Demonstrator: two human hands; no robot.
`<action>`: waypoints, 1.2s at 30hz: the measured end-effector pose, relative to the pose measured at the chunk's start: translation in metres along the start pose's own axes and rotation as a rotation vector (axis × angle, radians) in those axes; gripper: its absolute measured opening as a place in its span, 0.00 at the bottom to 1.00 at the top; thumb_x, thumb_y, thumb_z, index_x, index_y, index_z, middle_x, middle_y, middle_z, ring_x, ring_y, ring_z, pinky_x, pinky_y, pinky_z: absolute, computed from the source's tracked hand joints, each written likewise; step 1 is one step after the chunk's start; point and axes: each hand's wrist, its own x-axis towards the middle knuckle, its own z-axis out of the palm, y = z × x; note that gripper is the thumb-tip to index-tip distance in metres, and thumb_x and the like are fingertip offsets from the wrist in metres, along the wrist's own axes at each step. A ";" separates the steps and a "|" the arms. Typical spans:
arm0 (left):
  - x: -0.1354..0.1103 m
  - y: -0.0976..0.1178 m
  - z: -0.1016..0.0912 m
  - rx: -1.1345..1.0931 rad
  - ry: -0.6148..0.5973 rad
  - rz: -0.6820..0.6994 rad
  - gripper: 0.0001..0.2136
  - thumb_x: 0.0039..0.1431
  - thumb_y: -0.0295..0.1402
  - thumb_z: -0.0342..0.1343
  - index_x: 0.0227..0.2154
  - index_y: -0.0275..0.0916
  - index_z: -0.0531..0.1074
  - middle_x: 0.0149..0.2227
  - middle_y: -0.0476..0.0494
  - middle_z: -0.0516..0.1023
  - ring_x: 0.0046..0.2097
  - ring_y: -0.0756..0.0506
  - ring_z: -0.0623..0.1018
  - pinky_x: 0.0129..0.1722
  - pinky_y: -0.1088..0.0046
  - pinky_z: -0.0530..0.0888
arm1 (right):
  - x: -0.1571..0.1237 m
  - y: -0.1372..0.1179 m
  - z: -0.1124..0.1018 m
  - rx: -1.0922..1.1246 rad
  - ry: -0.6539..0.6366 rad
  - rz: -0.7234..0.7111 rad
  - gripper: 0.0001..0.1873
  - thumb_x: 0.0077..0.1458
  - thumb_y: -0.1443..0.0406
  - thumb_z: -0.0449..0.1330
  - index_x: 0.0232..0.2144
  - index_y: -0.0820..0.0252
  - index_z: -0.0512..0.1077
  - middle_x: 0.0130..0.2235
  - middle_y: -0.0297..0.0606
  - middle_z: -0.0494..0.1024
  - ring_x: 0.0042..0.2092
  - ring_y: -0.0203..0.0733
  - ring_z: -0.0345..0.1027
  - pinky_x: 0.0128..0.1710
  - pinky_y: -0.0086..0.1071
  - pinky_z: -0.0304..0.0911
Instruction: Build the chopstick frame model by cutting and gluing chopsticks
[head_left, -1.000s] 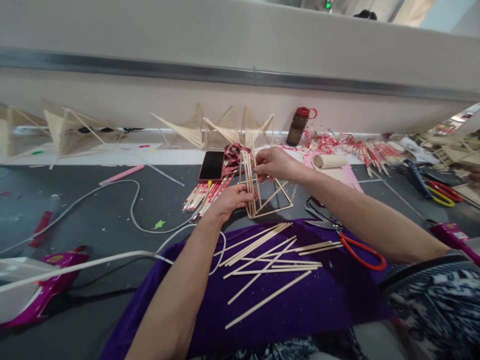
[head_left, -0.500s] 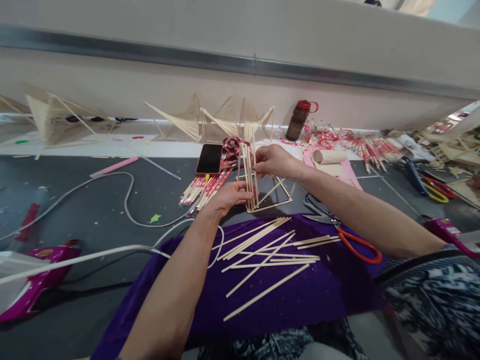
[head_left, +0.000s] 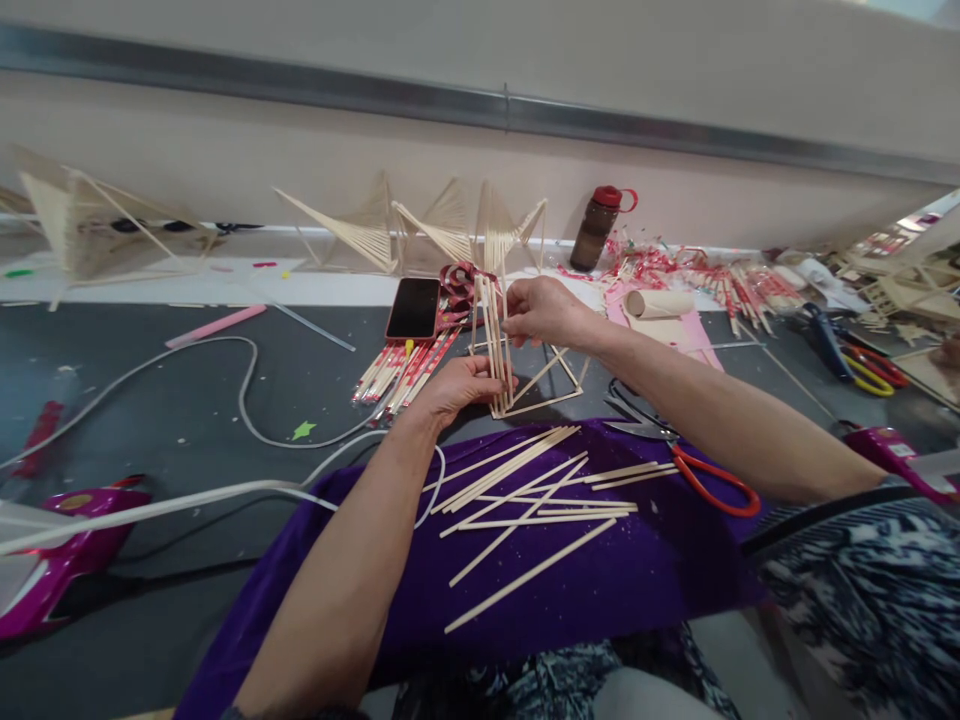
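A small open frame of pale wooden sticks [head_left: 541, 408] stands on the grey table beyond the purple cloth. Several near-upright sticks [head_left: 491, 330] form its left side. Low on these, my left hand [head_left: 471, 385] has its fingers closed around the sticks. Higher up on the right, my right hand [head_left: 541, 310] pinches an upright stick [head_left: 506, 345] of the same side. Loose wooden sticks [head_left: 532, 575] lie crossed on the purple cloth [head_left: 570, 620] in front of me. Scissors with orange handles [head_left: 716, 485] rest at the cloth's right edge.
A phone [head_left: 414, 308] lies on wrapped chopsticks [head_left: 397, 375] left of the frame. Magenta glue guns sit at far left [head_left: 82, 540] and far right [head_left: 900, 455], with a white cable [head_left: 247, 395] looping across. A red-capped bottle [head_left: 596, 230] and finished stick models [head_left: 352, 230] stand along the wall.
The view has shifted slightly, so everything appears a little higher and further left. Both hands keep their places on the stick frame.
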 end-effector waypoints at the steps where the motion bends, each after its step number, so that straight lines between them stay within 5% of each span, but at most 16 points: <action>1: 0.000 0.000 0.001 -0.005 0.006 -0.003 0.15 0.39 0.27 0.62 0.35 0.35 0.74 0.34 0.41 0.79 0.35 0.44 0.78 0.35 0.67 0.73 | 0.000 0.000 0.000 -0.001 0.003 0.003 0.04 0.47 0.72 0.57 0.30 0.64 0.68 0.24 0.36 0.74 0.24 0.34 0.69 0.18 0.23 0.61; 36: 0.004 -0.002 0.001 0.009 0.037 -0.012 0.15 0.39 0.28 0.63 0.34 0.35 0.73 0.32 0.41 0.80 0.34 0.44 0.78 0.35 0.66 0.74 | 0.003 -0.006 0.002 -0.130 0.028 0.038 0.10 0.43 0.73 0.56 0.32 0.65 0.72 0.22 0.37 0.75 0.23 0.35 0.68 0.18 0.23 0.60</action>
